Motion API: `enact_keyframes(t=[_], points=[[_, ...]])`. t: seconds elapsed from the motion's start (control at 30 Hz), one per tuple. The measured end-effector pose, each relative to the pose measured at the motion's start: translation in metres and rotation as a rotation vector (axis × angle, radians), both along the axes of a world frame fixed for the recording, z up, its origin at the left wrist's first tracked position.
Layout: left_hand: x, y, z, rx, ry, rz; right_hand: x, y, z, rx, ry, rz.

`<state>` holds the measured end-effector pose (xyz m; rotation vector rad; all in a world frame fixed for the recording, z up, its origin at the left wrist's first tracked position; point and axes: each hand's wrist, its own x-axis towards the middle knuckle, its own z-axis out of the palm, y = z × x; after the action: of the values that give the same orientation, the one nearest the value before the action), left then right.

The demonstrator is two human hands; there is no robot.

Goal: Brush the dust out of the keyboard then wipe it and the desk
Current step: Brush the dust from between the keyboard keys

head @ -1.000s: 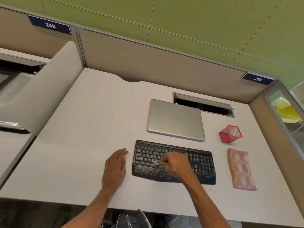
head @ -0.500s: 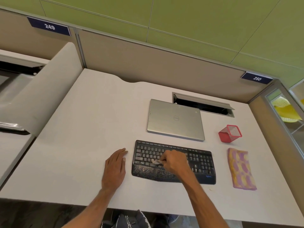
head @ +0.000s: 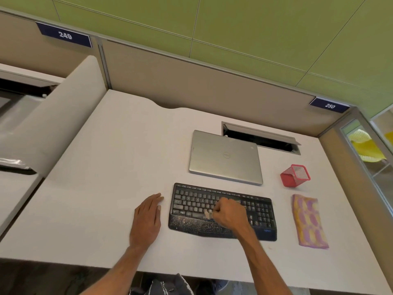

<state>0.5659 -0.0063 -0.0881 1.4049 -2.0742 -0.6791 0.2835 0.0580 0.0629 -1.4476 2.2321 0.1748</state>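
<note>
Pale bench [head: 106, 167] carries the black curved-front keyboard [head: 191, 201] near its front edge; right hand [head: 229, 213] clenches a small pale brush [head: 207, 214] against it; left hand [head: 146, 216] lies flat alongside, fingers released, probably steadying.

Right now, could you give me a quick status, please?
Right hand gripping brush on keyboard. Left hand flat on desk. Cloth untouched, nothing blocking.

A closed silver laptop [head: 225, 157] lay flat. A red wire-mesh pen cup [head: 294, 176] sat to its right. Behind it was an open grey cable hatch [head: 258, 133].
</note>
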Motion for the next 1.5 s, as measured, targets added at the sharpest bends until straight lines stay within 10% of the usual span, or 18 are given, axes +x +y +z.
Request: enact_keyframes(t=[1.5], points=[[0.002,-0.002,-0.003,0.001,0.003,-0.011,-0.016,0.006,0.013,-0.096,0.100,0.167]])
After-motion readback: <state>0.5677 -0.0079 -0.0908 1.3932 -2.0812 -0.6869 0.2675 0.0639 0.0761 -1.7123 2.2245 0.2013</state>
